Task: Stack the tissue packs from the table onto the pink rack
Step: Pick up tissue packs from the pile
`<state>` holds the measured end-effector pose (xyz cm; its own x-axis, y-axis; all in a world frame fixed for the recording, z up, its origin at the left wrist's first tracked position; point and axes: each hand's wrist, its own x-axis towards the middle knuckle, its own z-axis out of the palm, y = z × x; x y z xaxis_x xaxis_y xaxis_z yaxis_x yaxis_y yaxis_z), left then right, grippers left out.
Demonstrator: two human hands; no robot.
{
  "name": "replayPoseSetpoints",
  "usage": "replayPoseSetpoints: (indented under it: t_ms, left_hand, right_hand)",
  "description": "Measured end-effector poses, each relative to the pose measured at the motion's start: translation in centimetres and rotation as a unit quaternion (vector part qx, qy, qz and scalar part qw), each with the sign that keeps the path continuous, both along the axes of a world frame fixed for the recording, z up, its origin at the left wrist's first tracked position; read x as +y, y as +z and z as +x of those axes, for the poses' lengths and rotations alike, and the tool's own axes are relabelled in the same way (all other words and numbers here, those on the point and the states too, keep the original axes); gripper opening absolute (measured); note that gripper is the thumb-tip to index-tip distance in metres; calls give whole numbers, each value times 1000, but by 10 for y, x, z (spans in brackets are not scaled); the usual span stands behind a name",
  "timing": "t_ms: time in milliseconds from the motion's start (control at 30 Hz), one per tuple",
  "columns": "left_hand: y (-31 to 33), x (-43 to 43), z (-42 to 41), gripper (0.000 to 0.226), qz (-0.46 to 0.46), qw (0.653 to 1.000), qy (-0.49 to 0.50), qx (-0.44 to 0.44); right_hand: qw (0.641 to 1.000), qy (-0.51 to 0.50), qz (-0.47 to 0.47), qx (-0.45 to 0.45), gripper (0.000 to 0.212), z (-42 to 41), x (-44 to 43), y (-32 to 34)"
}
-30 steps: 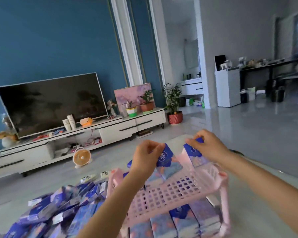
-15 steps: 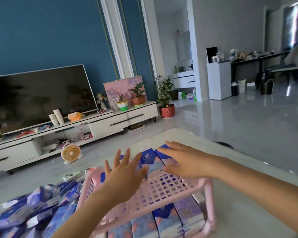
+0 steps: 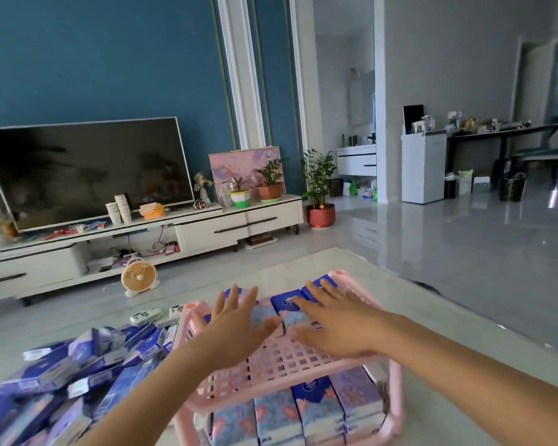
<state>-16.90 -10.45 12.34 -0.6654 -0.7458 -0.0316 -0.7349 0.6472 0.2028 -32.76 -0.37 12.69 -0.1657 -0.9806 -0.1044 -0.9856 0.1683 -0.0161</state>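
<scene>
Hands: our left hand (image 3: 236, 329) and right hand (image 3: 339, 326) are flat now, fingers straight, spread wide and holding nothing. A second ago each one pinched a pack up on end.
Packs: the tissue packs (image 3: 287, 302) now lie flat under and just past our fingertips, at the far end of the pink rack (image 3: 239, 397) top shelf.
Lower shelf: the lower packs (image 3: 313, 410) stand in a row below our palms.
Pile: the loose pile (image 3: 78, 375) sits left of our left fingers.
Table: the pale glossy table (image 3: 400, 291) is under the rack and pile.
Room: well beyond our fingertips there's a teal wall, a TV (image 3: 87, 172) on a white cabinet (image 3: 207, 226), and a small orange fan (image 3: 139, 278) on shiny grey floor (image 3: 464, 246).
Hard to see: we can't tell if our fingers press the packs or hover. The print is blurry, and the pile is cut off at the left and bottom edges.
</scene>
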Motion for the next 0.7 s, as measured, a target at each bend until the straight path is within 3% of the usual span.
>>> replayPoseSetpoints:
  t_ms: [133,233,367,700]
  left_hand:
    - [-7,-6,12,80,36,998,26,-33]
    - [-7,-7,11,77,56,998,19,-21]
    - [-9,-9,15,72,24,999,-3,-39]
    - [-9,-13,10,70,20,999,-10,-44]
  right_hand:
    - [998,-9,-21,-54,77,2,-2,-3]
    - [998,-7,-51,-43,74,-4,-6,-5]
    - [990,25,-124,-69,24,-10,0,6]
    - [978,-16,-115,-171,42,-22,-3,4]
